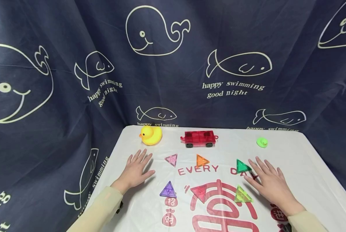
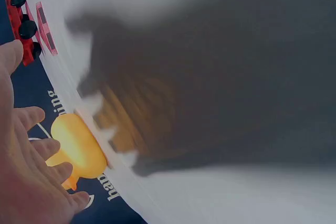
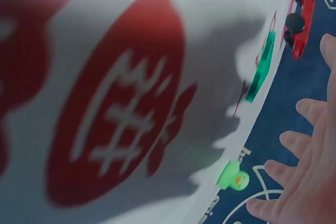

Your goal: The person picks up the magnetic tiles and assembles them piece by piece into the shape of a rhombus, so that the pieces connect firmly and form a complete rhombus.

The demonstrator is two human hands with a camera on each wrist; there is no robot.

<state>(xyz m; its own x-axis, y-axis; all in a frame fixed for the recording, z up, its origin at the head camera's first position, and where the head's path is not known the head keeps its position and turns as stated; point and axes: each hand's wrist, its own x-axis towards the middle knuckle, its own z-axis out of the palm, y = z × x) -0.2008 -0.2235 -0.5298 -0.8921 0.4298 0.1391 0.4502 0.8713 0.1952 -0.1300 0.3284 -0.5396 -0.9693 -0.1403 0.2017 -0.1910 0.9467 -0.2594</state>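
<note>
My left hand [image 1: 135, 170], fingers spread and holding nothing, hovers over the left part of the table, just in front of a yellow rubber duck [image 1: 151, 135]. On the other side my right hand [image 1: 271, 182] is spread too, its fingertips beside a green triangle tile [image 1: 243, 166]. Between the hands lie more see-through triangle tiles: pink [image 1: 171, 159], orange [image 1: 202, 160], purple [image 1: 168, 190], red [image 1: 200, 192] and yellow-green [image 1: 243, 194]. Both wrist views show the palms off the tabletop, with shadows under them.
A red toy wagon [image 1: 199, 139] with black wheels stands at the table's back, near the middle. A small green duck [image 1: 262, 142] sits at the back right. The white tablecloth [image 1: 149, 209] carries red print. A dark blue curtain [image 1: 190, 96] hangs behind the table.
</note>
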